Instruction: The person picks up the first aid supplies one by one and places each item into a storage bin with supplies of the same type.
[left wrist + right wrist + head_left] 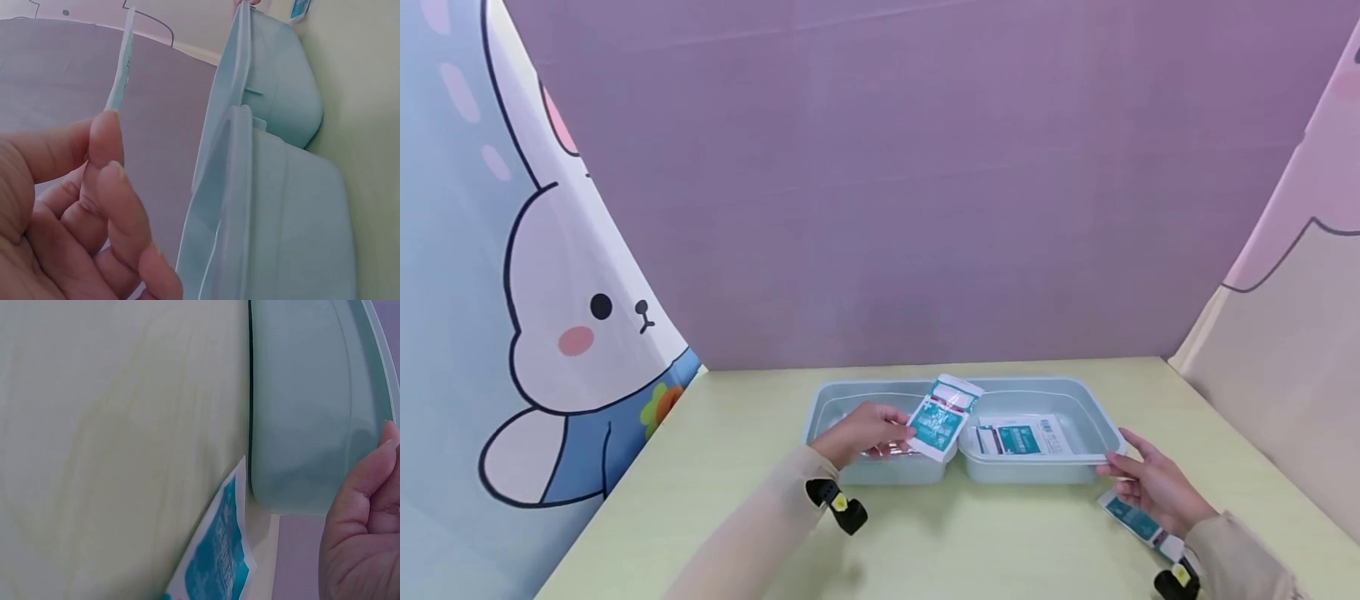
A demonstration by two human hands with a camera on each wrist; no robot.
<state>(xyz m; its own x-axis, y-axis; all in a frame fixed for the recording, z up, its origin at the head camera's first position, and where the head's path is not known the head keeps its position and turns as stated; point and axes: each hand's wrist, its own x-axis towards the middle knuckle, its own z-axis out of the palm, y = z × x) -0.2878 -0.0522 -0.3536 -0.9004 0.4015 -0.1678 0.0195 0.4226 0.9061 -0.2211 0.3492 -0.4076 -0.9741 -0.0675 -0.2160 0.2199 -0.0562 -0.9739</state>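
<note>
My left hand (868, 432) pinches a flat teal-and-white packet (942, 421) between thumb and fingers, tilted above the gap where two pale blue plastic trays meet. In the left wrist view the packet (123, 62) shows edge-on. My right hand (1161, 483) grips the front right corner of the right tray (1033, 472) by its rim. Inside that tray lie teal-and-white packets (1018, 439). The left tray (891, 473) holds something shiny and reddish, mostly hidden by my left hand. Another packet (1138, 521) lies on the table below my right hand.
The pale yellow table (737, 467) carries both trays side by side. A purple cloth backdrop (925, 183) rises behind it. Printed cloths stand at the sides, the left one showing a rabbit (580, 333). Each wrist wears a black strapped camera.
</note>
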